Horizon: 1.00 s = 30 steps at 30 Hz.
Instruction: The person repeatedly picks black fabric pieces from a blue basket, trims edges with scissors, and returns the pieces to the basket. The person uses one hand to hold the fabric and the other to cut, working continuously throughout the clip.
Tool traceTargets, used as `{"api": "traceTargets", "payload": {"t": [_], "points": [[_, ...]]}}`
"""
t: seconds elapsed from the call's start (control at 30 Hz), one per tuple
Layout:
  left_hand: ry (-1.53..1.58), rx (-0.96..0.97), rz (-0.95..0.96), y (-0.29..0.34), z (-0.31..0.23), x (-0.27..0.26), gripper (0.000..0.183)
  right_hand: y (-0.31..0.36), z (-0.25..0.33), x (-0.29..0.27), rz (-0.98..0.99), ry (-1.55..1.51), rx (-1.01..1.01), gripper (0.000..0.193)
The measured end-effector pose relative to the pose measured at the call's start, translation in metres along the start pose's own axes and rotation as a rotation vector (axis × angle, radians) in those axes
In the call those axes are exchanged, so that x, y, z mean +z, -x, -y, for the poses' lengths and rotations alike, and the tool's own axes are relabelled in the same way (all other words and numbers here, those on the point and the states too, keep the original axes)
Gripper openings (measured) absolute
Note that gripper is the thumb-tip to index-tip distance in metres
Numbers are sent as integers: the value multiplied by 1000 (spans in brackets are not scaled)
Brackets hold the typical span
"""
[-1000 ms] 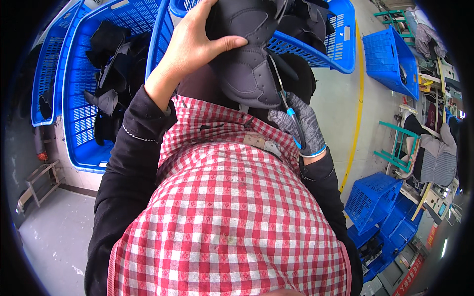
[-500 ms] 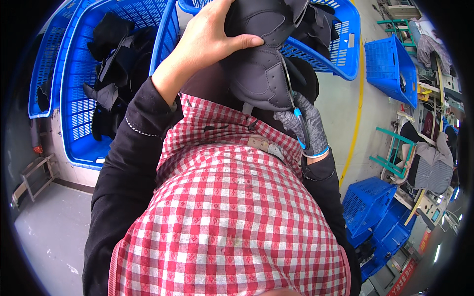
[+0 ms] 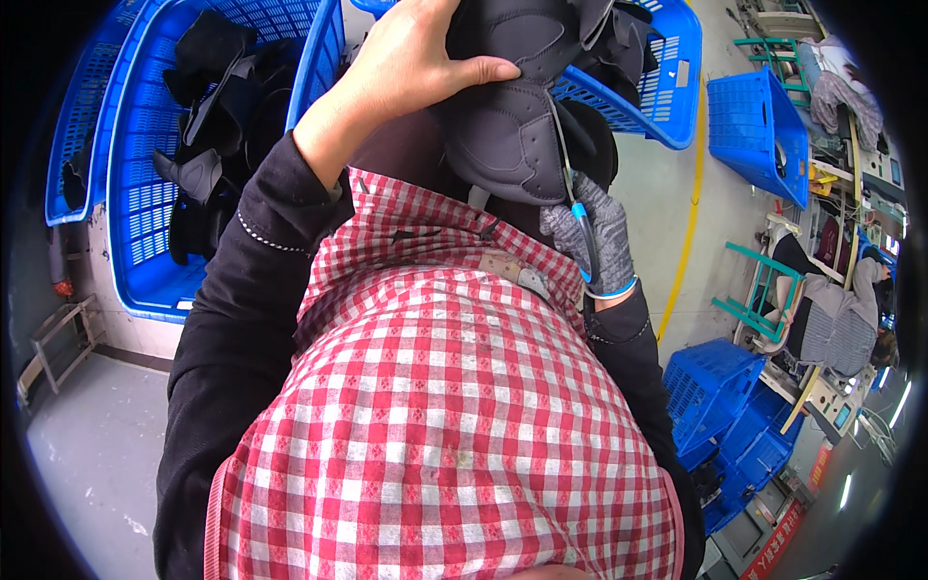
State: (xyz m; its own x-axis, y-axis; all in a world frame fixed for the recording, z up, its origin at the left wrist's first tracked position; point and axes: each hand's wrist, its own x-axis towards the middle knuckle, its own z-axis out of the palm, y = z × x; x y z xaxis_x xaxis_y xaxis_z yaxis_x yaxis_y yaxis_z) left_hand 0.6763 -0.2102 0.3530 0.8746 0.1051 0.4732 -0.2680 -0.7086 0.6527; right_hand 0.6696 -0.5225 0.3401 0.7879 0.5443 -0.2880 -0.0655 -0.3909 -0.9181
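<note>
My bare left hand (image 3: pixel 401 68) grips a black padded shoe upper (image 3: pixel 503 145) from its left side, with the thumb lying across its face. Stitched lines and small holes mark the upper's surface, and it hangs over my lap. In a grey knit glove, my right hand (image 3: pixel 609 237) is closed round scissors with blue-and-black handles (image 3: pixel 580 215). Their thin metal blade runs up along the right edge of the upper. Whether the blades are apart is hard to make out. My left fingers are partly cut off by the top of the view.
A blue basket of black pieces (image 3: pixel 155 261) stands at my left, another blue basket (image 3: pixel 677 106) ahead beyond the upper. More blue crates (image 3: pixel 749 130) and green-framed stools (image 3: pixel 759 290) are at the right, where another person (image 3: pixel 841 324) sits. A yellow line (image 3: pixel 688 242) crosses the floor.
The view has shifted slightly, with the baskets sliding a little left and up. Both hands keep their holds, and the scissors stay at the upper's right edge.
</note>
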Motion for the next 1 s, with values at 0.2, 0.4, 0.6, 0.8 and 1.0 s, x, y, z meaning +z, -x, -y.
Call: {"api": "traceTargets", "payload": {"t": [0.2,0.4,0.6,0.8,1.0], "points": [[-21,-1,4,-1,-1,1,93,-7,-22,10,-35,-5,-133,43],[10,2,3,-1,-4,1,93,-6,-21,10,-99,167,-291,38],[48,-26,16,-2,-5,1,94,-2,-16,11,-156,302,-347,37],[68,-43,18,-1,-6,1,93,-5,-20,6,-123,276,-306,36],[30,-10,-2,0,-3,3,93,-4,-25,-2,-68,180,-212,39]]}}
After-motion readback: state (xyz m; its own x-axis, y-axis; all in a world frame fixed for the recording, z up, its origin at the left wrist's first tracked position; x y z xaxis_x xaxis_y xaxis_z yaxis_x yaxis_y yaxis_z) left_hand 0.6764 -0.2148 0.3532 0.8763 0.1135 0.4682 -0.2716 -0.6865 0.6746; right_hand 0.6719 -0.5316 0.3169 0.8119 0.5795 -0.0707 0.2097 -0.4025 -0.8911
